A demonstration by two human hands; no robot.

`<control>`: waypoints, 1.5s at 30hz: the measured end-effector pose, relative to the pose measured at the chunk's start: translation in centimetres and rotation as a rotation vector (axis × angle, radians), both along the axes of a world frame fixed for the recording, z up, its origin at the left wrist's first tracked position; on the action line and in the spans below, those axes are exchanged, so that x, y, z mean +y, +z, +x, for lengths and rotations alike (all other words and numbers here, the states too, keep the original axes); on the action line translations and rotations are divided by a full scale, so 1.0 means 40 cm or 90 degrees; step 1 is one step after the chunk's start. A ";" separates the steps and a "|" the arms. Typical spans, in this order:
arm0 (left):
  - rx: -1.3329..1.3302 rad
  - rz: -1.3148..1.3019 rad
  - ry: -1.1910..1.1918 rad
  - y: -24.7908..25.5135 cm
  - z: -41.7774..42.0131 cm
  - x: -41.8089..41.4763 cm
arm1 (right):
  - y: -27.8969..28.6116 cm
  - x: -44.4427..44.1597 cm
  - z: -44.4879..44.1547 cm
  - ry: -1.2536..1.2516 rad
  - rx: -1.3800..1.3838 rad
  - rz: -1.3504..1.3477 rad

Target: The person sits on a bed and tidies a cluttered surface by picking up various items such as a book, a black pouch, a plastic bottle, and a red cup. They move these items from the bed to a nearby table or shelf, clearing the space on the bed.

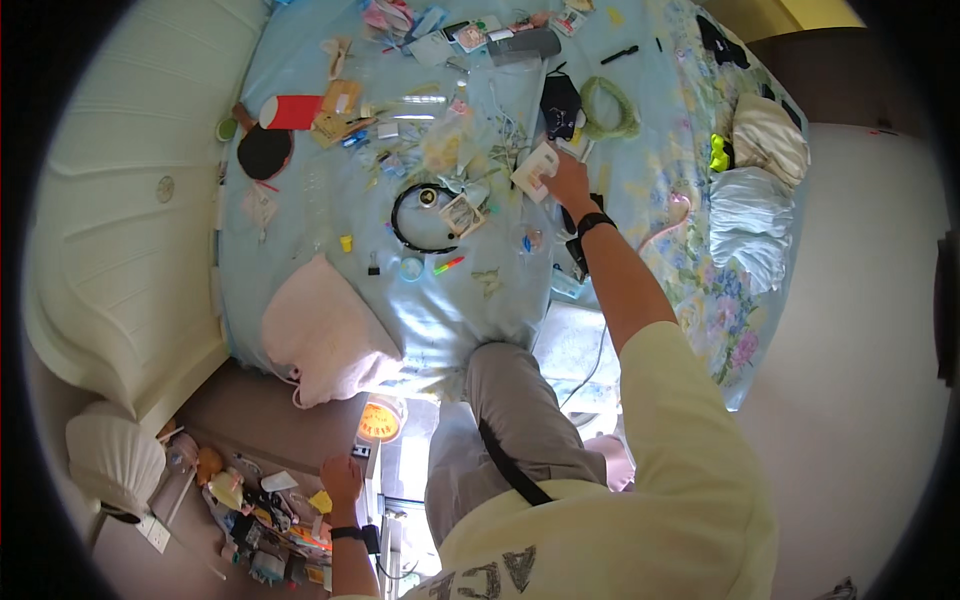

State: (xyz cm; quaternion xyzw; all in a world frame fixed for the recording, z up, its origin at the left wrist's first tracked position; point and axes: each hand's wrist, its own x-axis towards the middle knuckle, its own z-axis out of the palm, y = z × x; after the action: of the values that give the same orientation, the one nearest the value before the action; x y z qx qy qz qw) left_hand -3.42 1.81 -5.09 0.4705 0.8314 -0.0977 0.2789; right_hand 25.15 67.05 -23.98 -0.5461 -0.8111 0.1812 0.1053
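Observation:
Over the bed, my right hand [570, 181] grips a small pale card-like piece [535, 173] with print on it. Just beyond that hand lie a black face mask [560, 105] and a fuzzy green headband [609, 109]. At lower left, my left hand [343, 478] is at the white edge of a bedside cabinet [372, 469]; its fingers are partly hidden. A black headband [397, 225], a patterned square card [462, 215] and a small round tin [427, 197] lie mid-bed. A pink plush cushion or bag [326, 330] rests at the near bed edge.
Small items cover the bed, among them a table tennis bat [265, 152], a red-and-white piece [298, 112] and a grey case [525, 45]. Folded clothes [752, 217] lie at right. The white headboard [135, 187] rises at left. Clutter and a shell-shaped lamp [112, 456] are below it.

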 end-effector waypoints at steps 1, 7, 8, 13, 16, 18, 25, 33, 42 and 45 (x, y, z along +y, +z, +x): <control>0.010 -0.004 0.014 0.000 0.002 0.012 | 0.006 0.001 -0.024 -0.006 -0.048 -0.012; 0.029 0.069 -0.011 -0.045 -0.003 -0.018 | 0.019 0.065 -0.008 -0.030 0.014 -0.136; 0.036 0.063 -0.012 -0.051 -0.004 -0.032 | 0.036 0.075 0.009 -0.020 0.138 -0.125; 0.015 0.096 -0.044 -0.051 -0.017 -0.020 | 0.246 0.002 0.023 -0.112 0.353 -0.134; 0.030 0.085 -0.024 -0.040 -0.012 -0.032 | 0.265 -0.036 0.050 -0.089 0.401 -0.306; 0.010 0.087 -0.028 -0.046 -0.011 -0.042 | 0.288 -0.079 0.063 -0.075 0.511 -0.386; 0.085 0.139 -0.086 -0.085 -0.009 -0.102 | 0.585 -0.274 -0.035 -0.091 0.718 -0.485; -0.008 -0.004 -0.060 0.045 0.021 0.052 | 0.928 -0.653 -0.132 -0.082 0.685 -0.561; -0.871 0.698 0.318 0.710 0.036 0.198 | 1.173 -1.149 -0.302 0.138 0.773 -0.666; -0.822 0.730 0.399 0.727 0.026 0.119 | 1.199 -1.230 -0.332 0.163 0.834 -0.766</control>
State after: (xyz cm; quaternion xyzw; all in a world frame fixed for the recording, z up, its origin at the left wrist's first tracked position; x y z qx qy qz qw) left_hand -2.37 6.58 23.98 0.2529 0.5246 0.6919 0.4268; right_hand 11.88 17.85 23.97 -0.2017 -0.4107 0.8611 0.2219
